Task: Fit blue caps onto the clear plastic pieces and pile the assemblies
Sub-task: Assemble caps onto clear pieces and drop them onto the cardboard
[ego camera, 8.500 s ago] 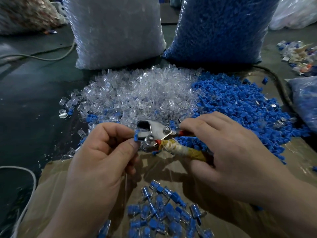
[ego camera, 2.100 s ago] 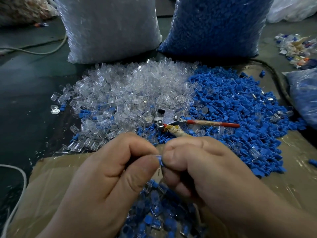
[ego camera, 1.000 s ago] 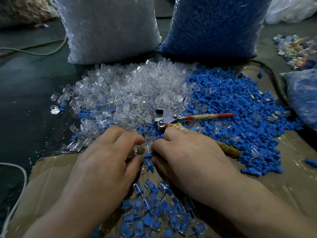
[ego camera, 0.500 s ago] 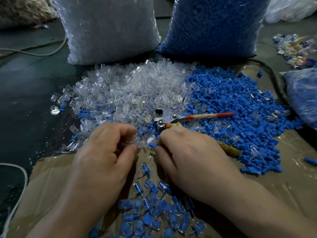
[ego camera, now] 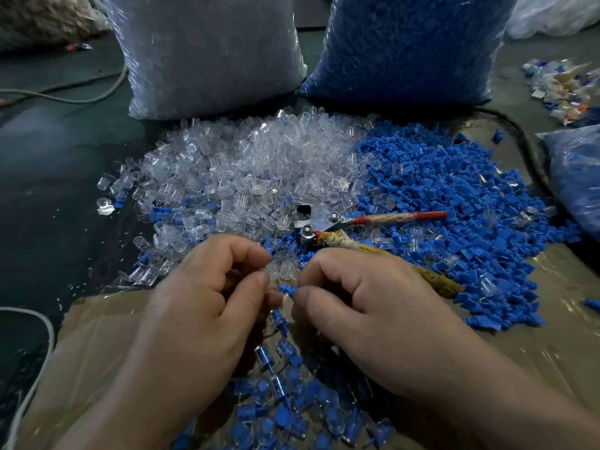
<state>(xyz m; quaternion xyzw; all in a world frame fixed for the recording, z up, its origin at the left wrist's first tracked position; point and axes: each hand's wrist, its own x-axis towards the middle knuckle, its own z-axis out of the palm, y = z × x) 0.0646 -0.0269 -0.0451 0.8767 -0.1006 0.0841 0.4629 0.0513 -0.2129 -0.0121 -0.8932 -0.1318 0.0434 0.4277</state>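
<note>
My left hand (ego camera: pixel 201 306) pinches a clear plastic piece (ego camera: pixel 271 271) between thumb and forefinger. My right hand (ego camera: pixel 367 306) pinches a blue cap (ego camera: pixel 287 290) whose ribbed end points left toward that piece, a small gap apart. Beyond my hands lie a heap of clear pieces (ego camera: pixel 246 170) and, to its right, a heap of blue caps (ego camera: pixel 454 196). The pile of finished assemblies (ego camera: pixel 292 407) lies on the cardboard (ego camera: pixel 91 345) below and between my wrists.
Pliers (ego camera: pixel 328 222) with a red handle and a tape-wrapped handle lie where the two heaps meet. A sack of clear pieces (ego camera: pixel 207 50) and a sack of blue caps (ego camera: pixel 409 43) stand behind. A white cable (ego camera: pixel 39 352) runs along the left.
Both hands have drawn back from the heaps' near edge toward me. The left now holds a clear piece and the right a blue cap, brought close together above the assemblies.
</note>
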